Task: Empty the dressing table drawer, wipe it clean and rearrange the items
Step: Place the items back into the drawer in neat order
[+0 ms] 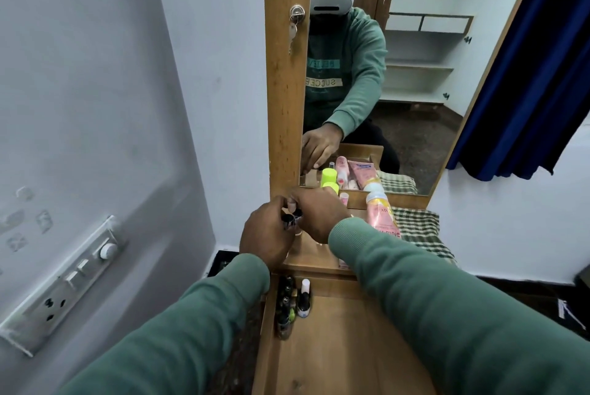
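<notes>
Glossy wooden drawer [335,346], checked woven cloth [418,225], shiny metal lock [297,13]

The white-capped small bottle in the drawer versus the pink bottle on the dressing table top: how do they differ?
The white-capped small bottle stands in the open wooden drawer; the pink bottle stands on the top, by the mirror. The white-capped small bottle is dark-bodied and much smaller; the pink bottle is tall. Both are upright.

Brightness: dim, cool, even indoor light; source cannot be told.
Shadows: soft grey bands across the left wall [105,107].
Glare: none strong; mirror [399,81] reflects clearly.
Blur: hands slightly soft; small dark items between them smeared.
Distortion: wide-angle bending; mirror frame, curtain [526,75] and switch panel [64,289] lean outward at the edges.
</notes>
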A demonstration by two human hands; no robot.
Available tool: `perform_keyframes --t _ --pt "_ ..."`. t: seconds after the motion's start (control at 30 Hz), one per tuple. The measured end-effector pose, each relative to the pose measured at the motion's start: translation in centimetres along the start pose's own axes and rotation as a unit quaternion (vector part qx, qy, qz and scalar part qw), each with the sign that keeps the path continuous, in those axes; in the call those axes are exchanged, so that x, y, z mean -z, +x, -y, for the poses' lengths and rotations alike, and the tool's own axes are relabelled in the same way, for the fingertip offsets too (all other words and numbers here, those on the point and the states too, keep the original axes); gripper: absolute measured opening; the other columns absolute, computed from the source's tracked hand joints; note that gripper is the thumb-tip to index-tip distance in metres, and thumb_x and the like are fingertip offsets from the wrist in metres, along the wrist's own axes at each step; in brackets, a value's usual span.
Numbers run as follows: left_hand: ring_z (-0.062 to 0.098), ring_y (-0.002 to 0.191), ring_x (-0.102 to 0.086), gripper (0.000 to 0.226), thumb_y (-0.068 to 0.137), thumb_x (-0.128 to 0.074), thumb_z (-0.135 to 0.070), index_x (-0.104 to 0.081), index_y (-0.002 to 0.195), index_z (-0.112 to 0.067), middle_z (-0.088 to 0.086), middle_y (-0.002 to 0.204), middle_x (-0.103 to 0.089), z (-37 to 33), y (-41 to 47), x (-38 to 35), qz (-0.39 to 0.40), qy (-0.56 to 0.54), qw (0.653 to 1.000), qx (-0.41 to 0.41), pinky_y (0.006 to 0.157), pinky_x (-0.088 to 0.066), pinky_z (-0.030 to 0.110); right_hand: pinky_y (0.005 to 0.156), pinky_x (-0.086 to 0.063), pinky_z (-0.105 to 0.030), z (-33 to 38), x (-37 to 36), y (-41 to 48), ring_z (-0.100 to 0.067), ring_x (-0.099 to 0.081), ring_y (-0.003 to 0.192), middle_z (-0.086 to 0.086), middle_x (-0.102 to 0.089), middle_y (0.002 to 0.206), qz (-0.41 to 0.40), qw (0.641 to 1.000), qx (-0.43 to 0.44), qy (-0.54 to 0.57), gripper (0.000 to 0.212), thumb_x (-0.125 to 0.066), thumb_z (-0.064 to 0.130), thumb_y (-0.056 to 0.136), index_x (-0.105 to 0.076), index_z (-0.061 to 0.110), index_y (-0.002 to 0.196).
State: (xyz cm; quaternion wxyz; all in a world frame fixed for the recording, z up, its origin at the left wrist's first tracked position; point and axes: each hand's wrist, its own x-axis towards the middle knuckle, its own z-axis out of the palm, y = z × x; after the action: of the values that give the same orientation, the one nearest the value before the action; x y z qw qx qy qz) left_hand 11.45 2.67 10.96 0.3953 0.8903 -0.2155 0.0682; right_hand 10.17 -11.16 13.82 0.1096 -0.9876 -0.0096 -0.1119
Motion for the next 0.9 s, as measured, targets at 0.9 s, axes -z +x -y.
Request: perform_keyframes --t 0.9 --pt "0.017 0.109 -0.069 0.041 0.081 -0.076 -0.024 -0.061 0.118 -0.034 -0.007 0.118 -0.072 -0.3 -13.4 -1.2 0.094 -0.016 0.995 -0.026 0.093 -0.058 0.042 0.072 -0.054 -0.038 1.1 -1.3 -14.5 -0.024 -0.058 0.086 0.002 -0.068 0.095 0.065 0.993 -0.001 0.103 0.028 -0.070 0.009 0.085 -0.053 0.028 0.094"
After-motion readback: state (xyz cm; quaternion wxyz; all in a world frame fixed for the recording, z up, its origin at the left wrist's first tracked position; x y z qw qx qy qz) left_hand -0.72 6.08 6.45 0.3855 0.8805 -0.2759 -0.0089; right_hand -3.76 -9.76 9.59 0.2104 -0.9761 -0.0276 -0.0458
